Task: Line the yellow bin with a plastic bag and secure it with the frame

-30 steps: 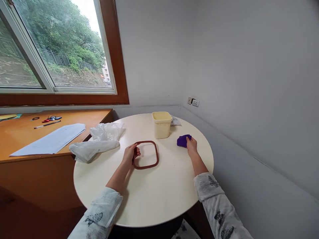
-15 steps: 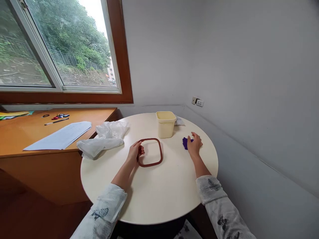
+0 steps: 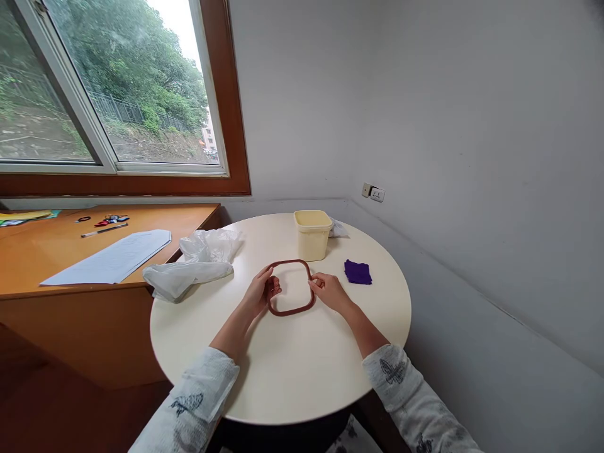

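A reddish-brown embroidery hoop (image 3: pixel 291 312), a rounded square frame with nothing stretched across it, is held over the middle of the round table. My left hand (image 3: pixel 260 290) is closed on the hoop's left side, fingers curled inward. At the opposite side, my right hand (image 3: pixel 329 291) pinches the hoop's right edge between thumb and fingers. A folded purple cloth (image 3: pixel 358 272) lies flat on the table to the right of my right hand, touched by neither hand.
Behind the hoop stands a cream plastic bin (image 3: pixel 313 242), a clear bag partly hidden behind it. Crumpled plastic bags (image 3: pixel 191 267) lie at the left of the white round table (image 3: pixel 283 377). A wooden desk (image 3: pixel 94 314) adjoins it, bearing papers (image 3: pixel 113 257) and a pen (image 3: pixel 104 230).
My right hand has left the purple cloth and moved left to grip the hoop's right edge. The hoop and my left hand have shifted slightly right.
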Available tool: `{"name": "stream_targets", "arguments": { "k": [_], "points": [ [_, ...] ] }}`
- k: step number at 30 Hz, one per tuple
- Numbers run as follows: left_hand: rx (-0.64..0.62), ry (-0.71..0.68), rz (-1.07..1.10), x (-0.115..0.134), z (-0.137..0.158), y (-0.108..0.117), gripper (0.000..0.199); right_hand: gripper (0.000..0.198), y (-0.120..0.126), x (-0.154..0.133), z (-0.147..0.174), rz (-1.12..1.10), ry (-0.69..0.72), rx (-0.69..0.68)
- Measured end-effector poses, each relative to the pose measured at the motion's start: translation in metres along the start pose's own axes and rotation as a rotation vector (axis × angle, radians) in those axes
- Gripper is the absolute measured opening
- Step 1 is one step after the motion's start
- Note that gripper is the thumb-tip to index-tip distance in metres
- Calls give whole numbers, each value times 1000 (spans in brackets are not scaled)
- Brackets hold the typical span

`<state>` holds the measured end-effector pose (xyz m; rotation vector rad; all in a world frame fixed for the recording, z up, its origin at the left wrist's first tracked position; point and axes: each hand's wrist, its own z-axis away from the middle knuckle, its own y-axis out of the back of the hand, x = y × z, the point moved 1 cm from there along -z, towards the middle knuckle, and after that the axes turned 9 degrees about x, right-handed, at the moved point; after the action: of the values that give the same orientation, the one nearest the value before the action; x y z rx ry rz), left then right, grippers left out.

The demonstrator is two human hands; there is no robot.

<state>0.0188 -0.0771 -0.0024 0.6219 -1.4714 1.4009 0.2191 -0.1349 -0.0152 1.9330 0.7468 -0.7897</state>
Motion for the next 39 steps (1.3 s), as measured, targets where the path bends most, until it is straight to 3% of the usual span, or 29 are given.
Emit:
{"name": "stream_targets", "arguments": {
  "k": [11, 24, 34, 39],
  "points": [
    [-129, 166, -44, -4, 2, -4, 57, 23, 37, 29, -14, 57, -161, 262],
    [-212, 164, -94, -3, 5, -3, 53, 32, 79, 76, -16, 256, -432, 523],
    [-206, 157, -88, -4, 5, -3, 47, 42, 90, 98, -18, 370, -553, 572],
    [-204, 156, -83, -3, 6, -3, 44, 36, 91, 98, -16, 431, -562, 564]
  ]
}}
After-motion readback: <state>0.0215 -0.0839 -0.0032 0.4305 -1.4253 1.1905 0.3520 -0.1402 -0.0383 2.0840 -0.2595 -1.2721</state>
